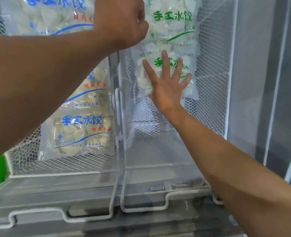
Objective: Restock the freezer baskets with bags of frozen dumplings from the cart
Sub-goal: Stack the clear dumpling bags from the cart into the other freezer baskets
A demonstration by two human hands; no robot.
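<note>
Against the far wall of the right white wire-mesh basket (211, 69), the right hand (167, 82) presses flat a green-printed clear dumpling bag (172, 53); the left hand (122, 23) pinches its top edge. Likely heavy, lumpy, slippery.

Two bare forearms in view, no sleeves visible on either. Left hand (122, 23) bare: no glove, ring, watch or wristband seen. Right hand (167, 82) likewise bare, with short fingernails; wrist unadorned. No markings, dressings or cuffs noted anywhere along either arm.
</note>
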